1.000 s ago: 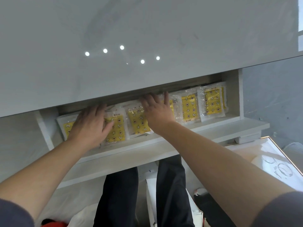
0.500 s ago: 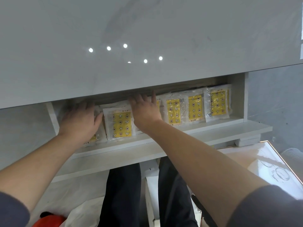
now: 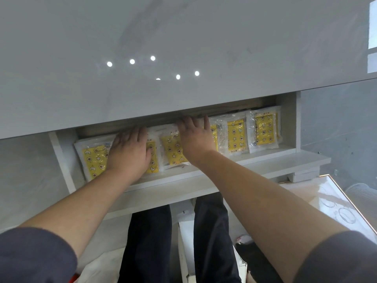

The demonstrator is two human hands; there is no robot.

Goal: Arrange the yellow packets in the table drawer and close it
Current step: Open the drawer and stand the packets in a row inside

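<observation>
Six or so yellow-printed clear plastic packets (image 3: 235, 137) lie side by side in the pulled-out white table drawer (image 3: 224, 170). The left grip (image 3: 128, 152) and right grip (image 3: 195, 139) both rest flat on the row, fingers straight, clamped on nothing, probably pressing the packets level so the drawer clears the glossy grey table (image 3: 183, 48) when pushed shut. One packet shows between the grips, one outside the left grip and two beyond the right grip; those under the palms are mostly covered, and the fingertips and drawer back run under the table edge, so the count is unsure.
</observation>
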